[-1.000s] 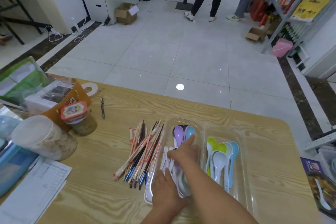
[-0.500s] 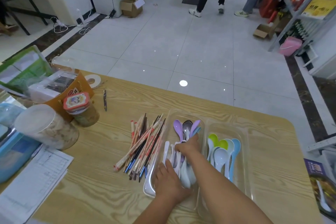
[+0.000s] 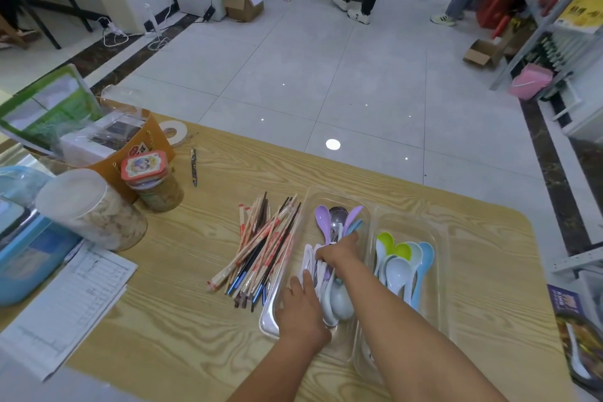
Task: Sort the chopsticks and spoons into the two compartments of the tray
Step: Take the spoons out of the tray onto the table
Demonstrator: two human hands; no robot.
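A clear two-compartment tray (image 3: pixel 372 215) lies on the wooden table. Its left compartment holds a heap of spoons (image 3: pixel 337 222), purple, blue, white and one metal. My right hand (image 3: pixel 339 251) reaches across into it and grips a bunch of spoon handles. My left hand (image 3: pixel 301 310) rests at the near left end of the same compartment, fingers flat against the white spoons. The right compartment holds several spoons (image 3: pixel 403 263), green, white and blue. A pile of wrapped and bare chopsticks (image 3: pixel 261 246) lies on the table just left of the tray.
At the table's left stand a lidded jar (image 3: pixel 89 209), a smaller jar with a red lid (image 3: pixel 151 179), an orange bag (image 3: pixel 137 140) and a blue box (image 3: pixel 29 258). A printed sheet (image 3: pixel 68 300) lies near left, a pen (image 3: pixel 193 166) behind the chopsticks. Two people stand far off.
My right hand has drawn back slightly along the left compartment and closed on the spoon handles, so more of the spoon bowls show at the far end. My left hand stays at the near end.
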